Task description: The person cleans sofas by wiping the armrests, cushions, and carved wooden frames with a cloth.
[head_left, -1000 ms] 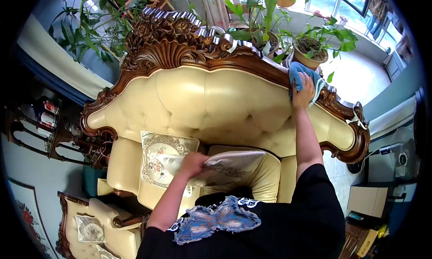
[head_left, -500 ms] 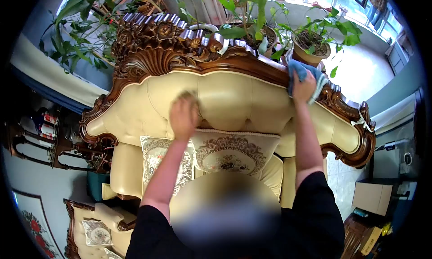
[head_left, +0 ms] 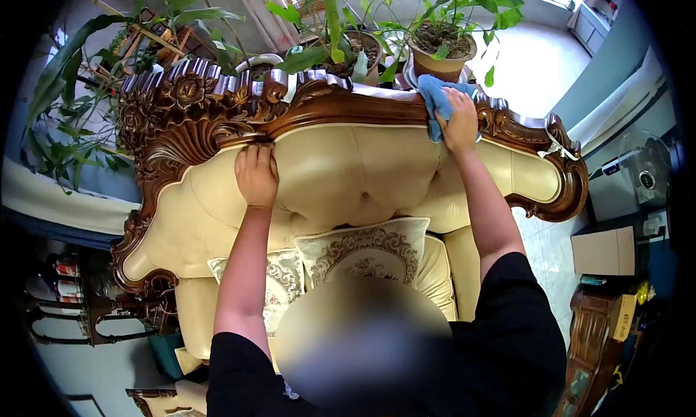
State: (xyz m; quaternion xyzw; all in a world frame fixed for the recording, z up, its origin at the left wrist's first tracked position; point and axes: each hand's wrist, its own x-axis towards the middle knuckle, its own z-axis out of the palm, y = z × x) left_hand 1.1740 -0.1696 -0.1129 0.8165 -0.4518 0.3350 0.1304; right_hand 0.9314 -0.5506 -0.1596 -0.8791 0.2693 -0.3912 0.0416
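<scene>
A cream tufted sofa with a carved dark wood frame (head_left: 319, 116) fills the middle of the head view. My right hand (head_left: 458, 120) presses a blue cloth (head_left: 435, 98) on the top rail, right of centre. At the upper left of the backrest (head_left: 326, 167), my left hand (head_left: 257, 174) rests with its fingertips at the lower edge of the carved wood; no object shows in it, and its fingers lie bent side by side. A patterned cushion (head_left: 366, 254) leans against the backrest, with another patterned cushion (head_left: 284, 283) to its left. A blurred patch hides part of the seat.
Behind the sofa stand a potted plant (head_left: 442, 44) and several others, close to the top rail. A dark shelf (head_left: 87, 308) is at the left. On the right are a cardboard box (head_left: 603, 252) and a carved wooden cabinet (head_left: 589, 337).
My left hand has let go of a cushion, which now leans on the backrest, and moved up to the wood frame. The cloth stays under my right hand. The view has shifted.
</scene>
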